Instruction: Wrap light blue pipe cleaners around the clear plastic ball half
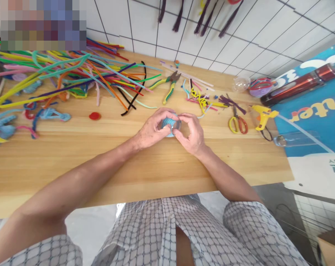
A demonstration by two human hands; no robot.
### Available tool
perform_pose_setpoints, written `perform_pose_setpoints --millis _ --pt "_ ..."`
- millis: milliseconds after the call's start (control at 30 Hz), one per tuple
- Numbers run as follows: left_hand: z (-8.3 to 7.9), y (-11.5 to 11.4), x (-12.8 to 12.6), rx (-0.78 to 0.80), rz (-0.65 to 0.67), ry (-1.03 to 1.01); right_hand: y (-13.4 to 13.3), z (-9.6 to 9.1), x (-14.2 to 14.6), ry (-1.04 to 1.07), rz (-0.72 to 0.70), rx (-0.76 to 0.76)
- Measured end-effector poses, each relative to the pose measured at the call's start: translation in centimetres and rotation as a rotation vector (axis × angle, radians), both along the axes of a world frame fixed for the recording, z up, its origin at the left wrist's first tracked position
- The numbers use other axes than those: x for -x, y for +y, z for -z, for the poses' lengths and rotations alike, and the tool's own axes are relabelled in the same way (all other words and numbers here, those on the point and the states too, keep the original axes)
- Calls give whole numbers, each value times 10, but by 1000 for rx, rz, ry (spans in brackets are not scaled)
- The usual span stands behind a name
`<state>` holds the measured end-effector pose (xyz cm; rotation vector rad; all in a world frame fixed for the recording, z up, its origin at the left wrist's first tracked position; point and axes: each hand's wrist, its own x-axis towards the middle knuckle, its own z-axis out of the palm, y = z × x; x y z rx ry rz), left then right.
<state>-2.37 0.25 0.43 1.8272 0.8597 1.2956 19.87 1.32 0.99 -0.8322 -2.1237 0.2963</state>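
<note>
In front of me, over the middle of the table, a small clear plastic ball with light-blue pipe cleaner [169, 122] coiled on or in it sits between both hands. My left hand [157, 125] curves round its left side, the thumb pressed on the front. From the right, my right hand [191, 133] closes on it with thumb and fingertips. Part of the ball is hidden behind the fingers. Just beyond the hands lie pliers [170, 85] with green and yellow handles. A red disc [95, 116] rests to the left of my left hand.
Many coloured pipe cleaners [73, 74] are heaped at the left. Cut pieces [199, 98] lie behind the hands. On the right are scissors [238, 123], a yellow glue gun [263, 116], a clear ball [241, 84], a wrapped ball [260, 87] and a dark-red flask [297, 85].
</note>
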Motion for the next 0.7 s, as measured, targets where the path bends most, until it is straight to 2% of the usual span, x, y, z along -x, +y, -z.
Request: perform_pose_setpoints --millis 167,567,700 --pt "0 0 -1 -1 -11 -11 0 0 2 29 -12 -37" --pt "4 1 0 -34 -2 -27 4 -1 -4 18 -21 0" --pt "3 0 -1 -49 -14 6 7 -2 -6 39 11 -41"
